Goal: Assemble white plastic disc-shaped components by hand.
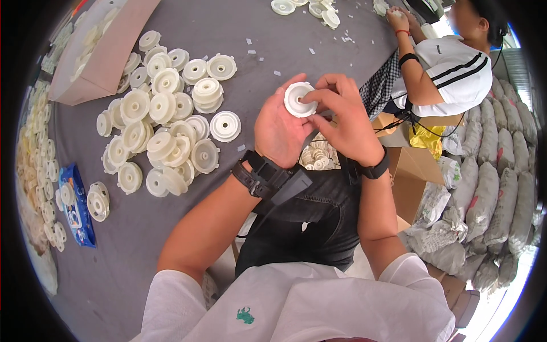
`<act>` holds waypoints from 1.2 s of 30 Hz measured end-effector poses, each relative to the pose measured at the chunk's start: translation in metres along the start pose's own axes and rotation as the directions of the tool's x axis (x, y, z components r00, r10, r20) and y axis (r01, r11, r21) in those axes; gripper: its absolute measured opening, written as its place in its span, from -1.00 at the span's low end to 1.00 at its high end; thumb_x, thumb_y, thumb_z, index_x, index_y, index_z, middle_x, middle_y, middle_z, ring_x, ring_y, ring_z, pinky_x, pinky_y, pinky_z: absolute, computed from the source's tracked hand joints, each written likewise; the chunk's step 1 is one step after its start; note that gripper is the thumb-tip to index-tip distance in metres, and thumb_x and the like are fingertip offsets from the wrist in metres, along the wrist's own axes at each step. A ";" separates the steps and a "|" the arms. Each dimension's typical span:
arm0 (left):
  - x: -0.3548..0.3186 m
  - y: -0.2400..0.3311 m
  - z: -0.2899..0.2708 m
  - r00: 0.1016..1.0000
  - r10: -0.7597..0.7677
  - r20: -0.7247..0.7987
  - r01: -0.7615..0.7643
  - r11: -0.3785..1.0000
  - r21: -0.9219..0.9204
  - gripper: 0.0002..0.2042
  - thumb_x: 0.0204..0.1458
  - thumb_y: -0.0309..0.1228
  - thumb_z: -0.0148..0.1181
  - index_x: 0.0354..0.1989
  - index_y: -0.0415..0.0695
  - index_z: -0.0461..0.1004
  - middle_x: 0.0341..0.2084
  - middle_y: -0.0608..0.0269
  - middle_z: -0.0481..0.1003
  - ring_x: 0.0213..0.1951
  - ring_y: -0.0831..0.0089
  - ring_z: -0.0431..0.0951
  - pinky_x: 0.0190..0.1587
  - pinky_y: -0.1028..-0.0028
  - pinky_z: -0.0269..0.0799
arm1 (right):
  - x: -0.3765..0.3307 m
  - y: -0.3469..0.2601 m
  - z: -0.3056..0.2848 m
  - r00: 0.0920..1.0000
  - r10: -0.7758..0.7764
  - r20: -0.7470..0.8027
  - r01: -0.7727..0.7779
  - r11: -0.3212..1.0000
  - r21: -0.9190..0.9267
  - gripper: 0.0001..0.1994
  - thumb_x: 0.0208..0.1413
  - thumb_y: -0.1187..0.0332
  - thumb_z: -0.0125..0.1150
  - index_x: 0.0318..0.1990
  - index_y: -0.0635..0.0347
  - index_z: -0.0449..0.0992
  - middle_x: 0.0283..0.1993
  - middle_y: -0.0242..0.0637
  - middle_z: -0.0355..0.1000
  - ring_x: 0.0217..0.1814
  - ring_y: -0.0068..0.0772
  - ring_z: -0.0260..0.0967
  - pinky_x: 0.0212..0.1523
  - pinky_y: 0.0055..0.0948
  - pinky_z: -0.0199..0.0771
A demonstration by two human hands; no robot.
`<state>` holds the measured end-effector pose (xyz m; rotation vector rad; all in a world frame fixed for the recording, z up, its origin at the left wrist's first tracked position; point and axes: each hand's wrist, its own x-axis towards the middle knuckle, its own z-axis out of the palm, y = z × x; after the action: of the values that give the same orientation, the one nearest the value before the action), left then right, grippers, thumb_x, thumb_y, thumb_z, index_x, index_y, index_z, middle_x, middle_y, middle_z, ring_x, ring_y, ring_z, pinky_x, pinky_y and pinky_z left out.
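Observation:
A white round plastic disc (292,106) with a raised rim and a central recess is up in front of me. My left hand (277,132) supports it from the left, palm up, with the disc at its fingers. My right hand (352,122) grips the disc's right side; a fingertip reaches into the central recess and the thumb is by the lower rim. Left of my hands a heap of similar cream-coloured discs (162,106) lies on the grey table. One whiter disc (225,126) rests at the heap's right edge.
A tilted pale box (94,77) with more parts stands at far left. A blue packet (78,214) lies below it. More discs fill a container (319,157) beyond my lap. At right are a co-worker (450,71), a cardboard box (413,179) and stacked sacks (484,191).

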<state>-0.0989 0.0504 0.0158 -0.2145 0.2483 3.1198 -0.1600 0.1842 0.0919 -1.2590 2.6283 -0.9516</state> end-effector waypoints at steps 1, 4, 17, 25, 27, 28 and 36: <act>0.000 -0.001 0.002 1.000 0.001 0.002 -0.001 1.000 -0.001 -0.49 0.39 -0.10 -0.19 0.36 -0.16 0.22 0.26 0.01 0.35 0.22 0.10 0.45 0.28 0.07 0.39 | -0.001 0.009 0.001 0.999 0.002 -0.034 -0.001 0.999 0.048 -0.62 -0.07 0.65 0.35 -0.05 0.13 0.60 0.04 -0.23 0.33 0.05 -0.24 0.36 -0.04 -0.44 0.52; -0.001 -0.001 0.005 0.999 -0.029 -0.024 0.030 1.000 0.008 -0.45 0.39 -0.09 -0.17 0.41 -0.20 0.18 0.22 -0.05 0.40 0.19 0.08 0.48 0.22 0.07 0.42 | -0.005 0.026 -0.002 0.994 0.078 -0.077 -0.054 0.959 0.278 -0.72 0.04 0.55 0.37 -0.05 0.16 0.60 0.00 -0.27 0.39 -0.01 -0.36 0.39 -0.05 -0.51 0.46; 0.007 -0.002 -0.006 0.996 0.016 0.085 -0.038 0.964 0.263 -0.69 0.39 -0.19 0.01 -0.05 -0.21 0.48 -0.29 0.18 0.56 -0.29 0.36 0.57 -0.22 0.35 0.49 | -0.005 0.039 -0.007 0.950 0.312 0.019 -0.252 0.728 0.637 -0.71 0.42 0.24 0.15 -0.02 0.34 0.59 -0.27 -0.46 0.50 -0.20 -0.65 0.37 -0.12 -0.57 0.41; 0.006 -0.001 -0.006 0.997 0.022 0.067 -0.039 0.963 0.265 -0.70 0.41 -0.21 -0.02 -0.09 -0.21 0.49 -0.33 0.17 0.56 -0.31 0.37 0.56 -0.25 0.36 0.48 | -0.003 0.039 -0.004 0.964 0.267 -0.002 -0.194 0.708 0.679 -0.70 0.45 0.26 0.07 0.02 0.35 0.58 -0.29 -0.44 0.52 -0.24 -0.63 0.38 -0.15 -0.55 0.42; 0.006 -0.001 -0.008 0.998 0.019 0.066 -0.036 0.964 0.263 -0.71 0.41 -0.22 -0.03 -0.08 -0.21 0.49 -0.33 0.17 0.57 -0.31 0.37 0.56 -0.25 0.36 0.48 | -0.003 0.037 -0.003 0.961 0.278 -0.001 -0.203 0.706 0.679 -0.71 0.45 0.28 0.07 0.01 0.34 0.58 -0.29 -0.43 0.52 -0.25 -0.63 0.38 -0.16 -0.55 0.42; 0.005 -0.002 -0.008 0.998 0.019 0.064 -0.035 0.965 0.261 -0.71 0.41 -0.22 -0.03 -0.08 -0.22 0.49 -0.33 0.17 0.57 -0.31 0.36 0.56 -0.25 0.36 0.49 | -0.003 0.037 -0.003 0.960 0.278 -0.002 -0.203 0.705 0.679 -0.71 0.45 0.28 0.07 0.01 0.34 0.58 -0.29 -0.43 0.52 -0.25 -0.63 0.38 -0.16 -0.55 0.42; 0.006 -0.004 -0.005 1.000 0.015 0.022 -0.020 0.961 0.274 -0.70 0.37 -0.23 0.00 0.04 -0.22 0.44 -0.27 0.15 0.52 -0.27 0.30 0.55 -0.22 0.31 0.47 | -0.009 0.042 -0.020 0.961 0.276 -0.009 -0.200 0.719 0.666 -0.75 0.46 0.31 0.04 -0.02 0.33 0.55 -0.26 -0.41 0.51 -0.22 -0.59 0.38 -0.12 -0.55 0.38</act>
<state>-0.1036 0.0535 0.0091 -0.1786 0.6794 3.0542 -0.1889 0.2205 0.0827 -0.6793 2.0937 -1.7190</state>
